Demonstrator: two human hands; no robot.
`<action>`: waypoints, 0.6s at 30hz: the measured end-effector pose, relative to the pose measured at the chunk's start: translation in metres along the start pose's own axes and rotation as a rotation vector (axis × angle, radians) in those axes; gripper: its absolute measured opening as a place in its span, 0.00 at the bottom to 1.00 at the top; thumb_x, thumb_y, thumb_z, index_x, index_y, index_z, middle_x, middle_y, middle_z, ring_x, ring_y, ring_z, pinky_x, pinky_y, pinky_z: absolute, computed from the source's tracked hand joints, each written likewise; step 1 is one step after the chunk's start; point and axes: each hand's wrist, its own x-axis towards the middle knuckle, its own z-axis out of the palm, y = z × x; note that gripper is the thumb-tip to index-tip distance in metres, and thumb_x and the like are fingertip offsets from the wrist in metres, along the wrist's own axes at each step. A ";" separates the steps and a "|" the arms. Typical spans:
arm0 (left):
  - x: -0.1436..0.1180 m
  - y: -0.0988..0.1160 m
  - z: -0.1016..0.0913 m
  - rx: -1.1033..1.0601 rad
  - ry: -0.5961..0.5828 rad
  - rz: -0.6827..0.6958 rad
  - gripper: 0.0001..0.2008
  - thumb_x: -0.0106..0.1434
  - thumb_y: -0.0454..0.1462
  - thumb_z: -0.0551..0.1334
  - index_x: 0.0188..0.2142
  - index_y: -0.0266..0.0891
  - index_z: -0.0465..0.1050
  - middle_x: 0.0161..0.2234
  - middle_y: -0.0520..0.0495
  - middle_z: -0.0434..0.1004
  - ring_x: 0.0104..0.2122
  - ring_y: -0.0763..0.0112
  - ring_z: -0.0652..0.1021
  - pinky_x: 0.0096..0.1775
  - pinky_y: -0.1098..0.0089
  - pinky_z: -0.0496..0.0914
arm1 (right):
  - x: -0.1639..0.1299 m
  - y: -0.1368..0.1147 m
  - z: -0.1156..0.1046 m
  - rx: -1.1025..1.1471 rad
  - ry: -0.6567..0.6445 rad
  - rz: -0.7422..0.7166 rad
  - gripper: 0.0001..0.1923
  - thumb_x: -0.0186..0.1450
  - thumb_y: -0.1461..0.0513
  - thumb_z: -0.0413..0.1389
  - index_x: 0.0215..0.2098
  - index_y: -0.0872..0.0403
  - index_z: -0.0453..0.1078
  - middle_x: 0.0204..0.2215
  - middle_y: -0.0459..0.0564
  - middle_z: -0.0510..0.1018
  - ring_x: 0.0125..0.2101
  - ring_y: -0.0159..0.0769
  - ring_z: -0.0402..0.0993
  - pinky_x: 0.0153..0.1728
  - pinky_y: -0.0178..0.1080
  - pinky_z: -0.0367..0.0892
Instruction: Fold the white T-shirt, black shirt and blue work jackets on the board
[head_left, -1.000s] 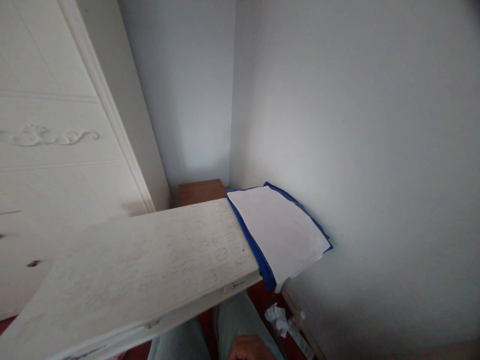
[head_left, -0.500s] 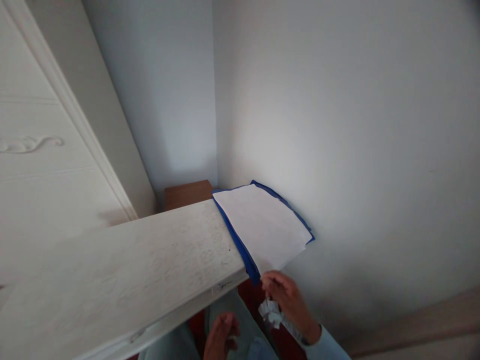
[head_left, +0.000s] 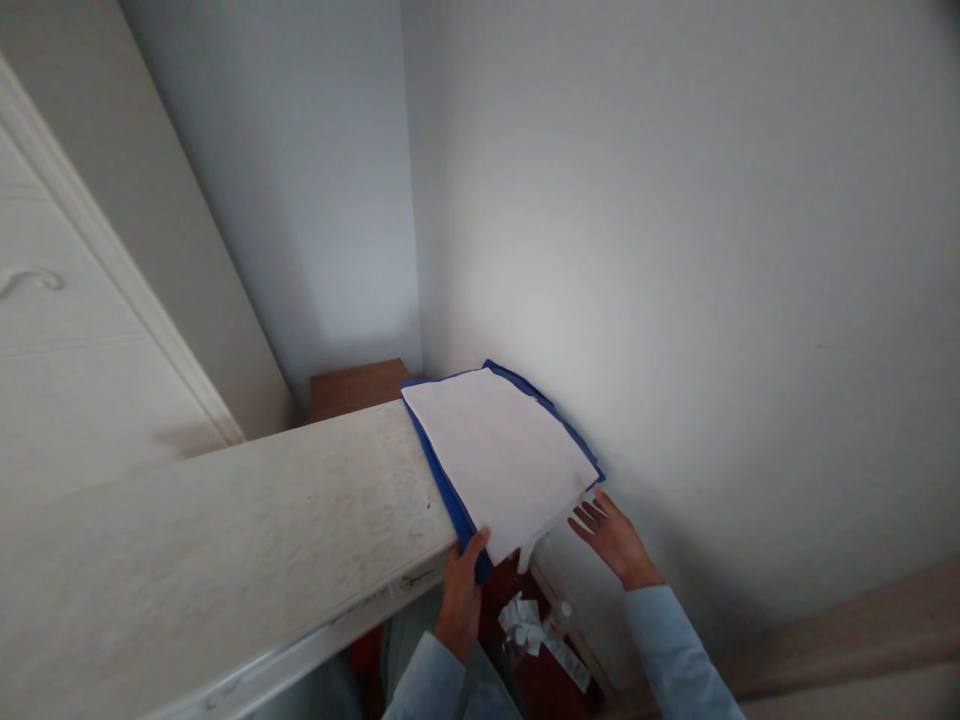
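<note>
A bare white wall [head_left: 675,250] and a white ledge [head_left: 225,540] fill my view, with a stack of white sheets [head_left: 495,455] on a blue folder [head_left: 442,480] at the ledge's far end, pushed into the corner and overhanging the near edge. My left hand [head_left: 459,590] is clamped on the stack's near corner, thumb on top and fingers hidden beneath, seemingly to steady it, while my right hand [head_left: 611,535] is spread flat, holding nothing, just beside the overhanging edge. Crumpled paper scraps [head_left: 525,620] below are too blurred to identify.
</note>
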 end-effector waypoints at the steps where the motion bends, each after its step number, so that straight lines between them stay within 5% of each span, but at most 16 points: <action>1: 0.000 0.000 0.003 -0.001 0.001 0.002 0.19 0.50 0.39 0.75 0.41 0.37 0.78 0.42 0.42 0.84 0.43 0.56 0.83 0.46 0.62 0.77 | 0.002 0.001 0.002 0.047 -0.075 0.054 0.15 0.56 0.52 0.66 0.35 0.49 0.70 0.32 0.45 0.78 0.36 0.38 0.77 0.42 0.44 0.75; 5: 0.001 0.001 0.009 0.002 -0.030 0.051 0.18 0.52 0.41 0.74 0.41 0.36 0.79 0.44 0.40 0.83 0.44 0.57 0.82 0.46 0.65 0.77 | 0.014 0.005 0.010 0.069 -0.113 0.100 0.15 0.59 0.51 0.65 0.39 0.48 0.72 0.33 0.46 0.80 0.36 0.39 0.78 0.41 0.47 0.76; 11: -0.001 0.002 0.018 0.210 0.114 0.154 0.25 0.48 0.42 0.77 0.44 0.35 0.76 0.45 0.37 0.82 0.40 0.58 0.83 0.38 0.68 0.77 | 0.033 0.009 0.014 0.054 -0.094 0.073 0.16 0.59 0.53 0.64 0.44 0.48 0.72 0.38 0.47 0.83 0.42 0.40 0.78 0.44 0.43 0.75; 18: 0.002 0.034 0.037 -0.004 -0.101 -0.091 0.27 0.56 0.48 0.71 0.51 0.36 0.74 0.46 0.39 0.82 0.39 0.57 0.83 0.36 0.63 0.79 | 0.023 -0.017 0.012 0.162 -0.105 0.072 0.09 0.61 0.58 0.63 0.40 0.46 0.74 0.34 0.42 0.83 0.34 0.34 0.79 0.35 0.36 0.76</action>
